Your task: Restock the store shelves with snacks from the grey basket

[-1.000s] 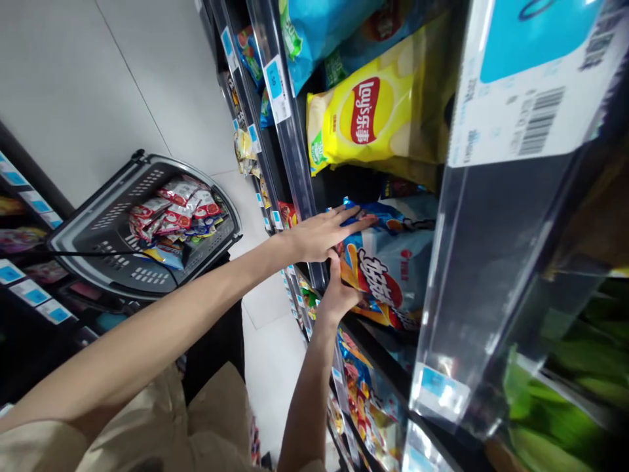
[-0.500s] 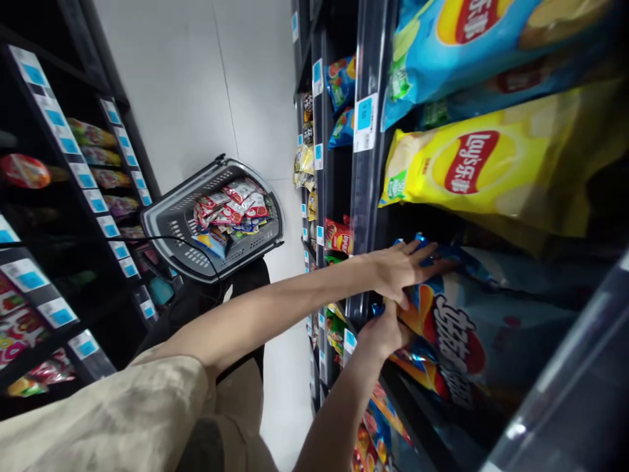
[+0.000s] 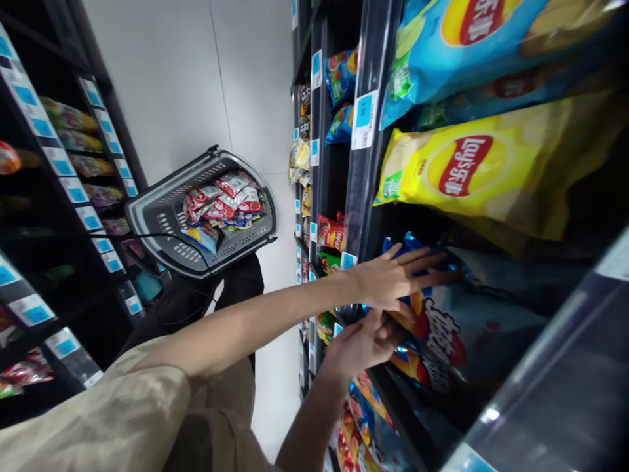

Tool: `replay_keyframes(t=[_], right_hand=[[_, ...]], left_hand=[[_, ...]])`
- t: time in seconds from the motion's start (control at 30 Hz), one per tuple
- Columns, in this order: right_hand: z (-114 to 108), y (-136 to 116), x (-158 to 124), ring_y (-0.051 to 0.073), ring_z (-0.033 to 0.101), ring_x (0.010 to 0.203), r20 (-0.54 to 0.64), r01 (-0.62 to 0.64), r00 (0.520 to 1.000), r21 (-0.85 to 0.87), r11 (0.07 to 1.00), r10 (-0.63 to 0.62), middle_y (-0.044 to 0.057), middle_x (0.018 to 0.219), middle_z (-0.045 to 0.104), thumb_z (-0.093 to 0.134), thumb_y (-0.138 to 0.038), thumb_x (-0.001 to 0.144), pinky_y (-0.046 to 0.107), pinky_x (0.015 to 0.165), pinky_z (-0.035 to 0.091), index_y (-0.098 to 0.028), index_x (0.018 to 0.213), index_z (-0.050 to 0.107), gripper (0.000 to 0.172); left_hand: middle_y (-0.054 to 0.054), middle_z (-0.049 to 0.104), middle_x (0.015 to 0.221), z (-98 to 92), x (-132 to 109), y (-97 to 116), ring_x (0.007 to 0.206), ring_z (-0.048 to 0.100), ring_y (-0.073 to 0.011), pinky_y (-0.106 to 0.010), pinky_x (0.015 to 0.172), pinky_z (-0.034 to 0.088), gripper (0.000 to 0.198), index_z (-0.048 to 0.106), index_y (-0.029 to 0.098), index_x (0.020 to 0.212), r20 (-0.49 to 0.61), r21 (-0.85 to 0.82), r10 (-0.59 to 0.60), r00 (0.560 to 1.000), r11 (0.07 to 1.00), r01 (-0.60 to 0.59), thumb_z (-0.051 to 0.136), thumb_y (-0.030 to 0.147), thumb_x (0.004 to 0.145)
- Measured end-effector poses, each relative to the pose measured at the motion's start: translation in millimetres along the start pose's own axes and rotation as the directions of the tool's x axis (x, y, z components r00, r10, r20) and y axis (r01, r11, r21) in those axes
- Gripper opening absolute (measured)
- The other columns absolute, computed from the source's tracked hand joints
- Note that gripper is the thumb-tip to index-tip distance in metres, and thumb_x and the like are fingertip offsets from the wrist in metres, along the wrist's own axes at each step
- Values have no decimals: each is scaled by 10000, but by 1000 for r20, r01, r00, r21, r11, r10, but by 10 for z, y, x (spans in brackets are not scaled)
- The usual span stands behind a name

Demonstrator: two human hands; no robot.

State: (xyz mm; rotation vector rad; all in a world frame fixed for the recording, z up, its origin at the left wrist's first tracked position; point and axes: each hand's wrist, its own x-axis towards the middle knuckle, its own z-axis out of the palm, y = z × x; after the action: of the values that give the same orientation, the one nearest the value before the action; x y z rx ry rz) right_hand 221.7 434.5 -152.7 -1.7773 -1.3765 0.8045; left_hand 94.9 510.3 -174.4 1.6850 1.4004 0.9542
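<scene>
One bag (image 3: 484, 308), left fingers (image 3: 427, 280) atop, right fingers (image 3: 381, 352) beside

The yellow bag (image 3: 521, 164) is carrying "Lay's 乐事" on a red banner, and the small red bag (image 3: 331, 234) is showing "Lay's". The light-blue bag (image 3: 442, 72) is displaying "乐事", running into the top edge. One price tag (image 3: 363, 121) is ending in "50". White characters on the blue-grey bag (image 3: 496, 314) are blurring.

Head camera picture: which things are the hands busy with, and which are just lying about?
Hands busy with:
blue-and-orange snack bag (left hand on it, right hand close by)

Just about, untouched by hands:
yellow Lay's bag
light-blue Lay's bag
grey basket
packets inside it
</scene>
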Motion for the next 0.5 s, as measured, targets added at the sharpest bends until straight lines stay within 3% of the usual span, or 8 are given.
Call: replay_keyframes(t=[0.1, 0.17, 0.27, 0.33, 0.4, 0.43, 0.5], right_hand=[[-28, -37, -213, 193, 600, 1333, 44, -32, 998, -28, 999, 33, 66, 1327, 615, 712, -388, 923, 440, 1188, 465, -269, 1211, 458, 402], [-63, -11, -351, 211, 529, 1422, 53, -46, 997, -64, 997, 50, 109, 1485, 517, 675, -386, 952, 485, 1206, 440, -283, 1319, 413, 463], [-84, 65, -575, 244, 515, 1437, 104, -59, 992, -106, 993, 70, 156, 1583, 428, 616, -390, 985, 540, 1187, 450, -284, 1443, 359, 536], [-28, 156, -736, 258, 589, 1346, 190, -71, 977, -140, 988, 98, 175, 1488, 534, 588, -409, 996, 533, 1142, 490, -232, 1416, 434, 481], [101, 318, -900, 249, 653, 1231, 334, -98, 930, -177, 979, 153, 167, 1331, 649, 573, -422, 997, 485, 1090, 528, -180, 1301, 553, 389], [188, 432, -983, 240, 669, 1193, 433, -105, 883, -200, 974, 184, 158, 1273, 682, 567, -422, 995, 454, 1064, 543, -167, 1241, 597, 356], [373, 716, -1150, 224, 676, 1170, 649, -75, 722, -269, 960, 239, 136, 1241, 711, 564, -398, 982, 406, 1039, 552, -164, 1188, 645, 322]], left_hand=[[-195, 196, 1734, 4, -111, -26, 1617, 127, -388, -599, 1293, 161, 885, 307, 113, 1640, -73, -40, -7, 997, 999, 4, 716, 433, 923], [-191, 248, 1720, -18, -304, -70, 1614, 159, -369, -579, 1294, 203, 806, 342, 129, 1620, -185, -106, 10, 983, 994, -30, 673, 443, 955], [-139, 487, 1585, -51, -820, -219, 1508, 407, -275, -478, 1243, 368, 481, 487, 216, 1507, -430, -244, -84, 899, 969, -27, 523, 320, 1039], [-109, 629, 1387, -52, -1271, -411, 1342, 559, -230, -443, 1164, 458, 351, 574, 239, 1375, -571, -335, -302, 764, 935, 119, 475, 233, 1039], [-95, 666, 1246, -35, -1737, -700, 1190, 625, -218, -404, 1046, 534, 291, 607, 212, 1266, -620, -419, -532, 578, 846, 329, 526, 203, 987], [-86, 667, 1210, -23, -1958, -877, 1144, 635, -215, -387, 1003, 549, 286, 614, 204, 1224, -606, -459, -634, 480, 772, 440, 549, 182, 946], [-75, 669, 1169, -3, -2353, -1259, 1098, 648, -210, -379, 998, 544, 319, 608, 184, 1182, -545, -546, -795, 265, 577, 608, 563, 137, 870]])
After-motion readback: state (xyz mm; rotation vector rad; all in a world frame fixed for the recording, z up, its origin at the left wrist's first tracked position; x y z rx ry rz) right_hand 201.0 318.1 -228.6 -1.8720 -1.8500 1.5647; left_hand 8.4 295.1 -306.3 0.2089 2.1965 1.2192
